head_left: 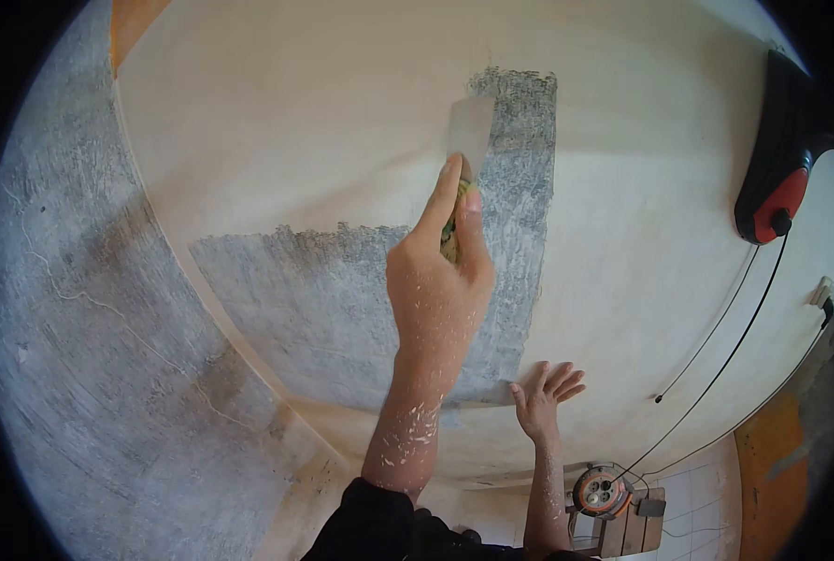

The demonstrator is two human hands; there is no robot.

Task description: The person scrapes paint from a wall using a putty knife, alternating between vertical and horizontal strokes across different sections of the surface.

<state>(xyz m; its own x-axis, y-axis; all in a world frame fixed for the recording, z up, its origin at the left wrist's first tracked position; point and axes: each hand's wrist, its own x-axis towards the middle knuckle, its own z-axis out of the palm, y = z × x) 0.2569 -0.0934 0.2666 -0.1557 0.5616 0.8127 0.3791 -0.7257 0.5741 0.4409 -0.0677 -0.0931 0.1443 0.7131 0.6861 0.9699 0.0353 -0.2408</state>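
My left hand [440, 280] is closed around the handle of a putty knife [473, 131], its index finger pressed along the blade. The wide blade lies against the wall at the boundary between cream paint [342, 140] and a bare grey strip [524, 140]. Much of the patterned handle is hidden by my fingers. Lower down, my right hand [540, 402] has its fingers spread, at the cream wall beside the grey area's lower right corner. It holds nothing. White paint flakes speckle both arms.
A grey wall [108, 346] meets this one at a corner on the left. At upper right hangs a black and red fixture [783, 178] with cords. A cable reel [602, 491] sits on a wooden stool [634, 533] below, its cable running toward a wall socket [821, 292].
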